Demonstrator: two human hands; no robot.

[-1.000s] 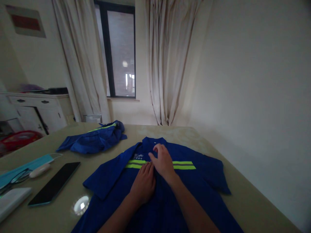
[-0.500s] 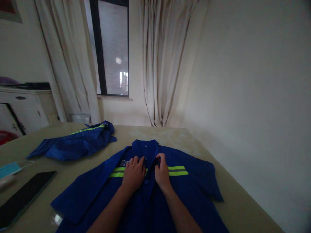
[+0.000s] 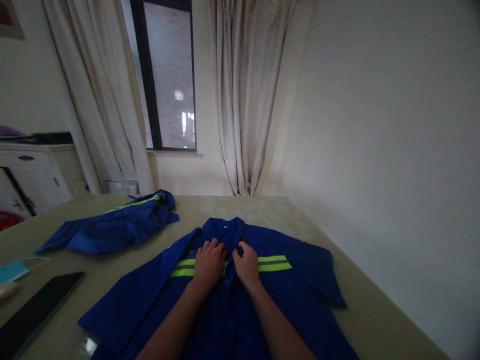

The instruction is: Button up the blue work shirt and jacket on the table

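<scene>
Right hand (image 3: 243, 260) edges nearer the left hand (image 3: 210, 260), pinched on the front of the blue cloth, yellow-green-striped jacket (image 3: 227, 312); left's grip, can't tell. On the beige surface (image 3: 375, 320), jacket lies lengthwise, collar (image 3: 225, 227) pointing away.

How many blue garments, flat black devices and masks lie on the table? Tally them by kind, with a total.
Blue garments: 2, spread jacket and crumpled garment
Flat black devices: 1, black device
Masks: 1, light-blue mask
Total: 4

Two blue garments (image 3: 296, 280) (image 3: 108, 232), two curtains (image 3: 93, 90) (image 3: 245, 90), one window (image 3: 172, 75), one phone (image 3: 41, 307), one mask (image 3: 12, 271)
</scene>
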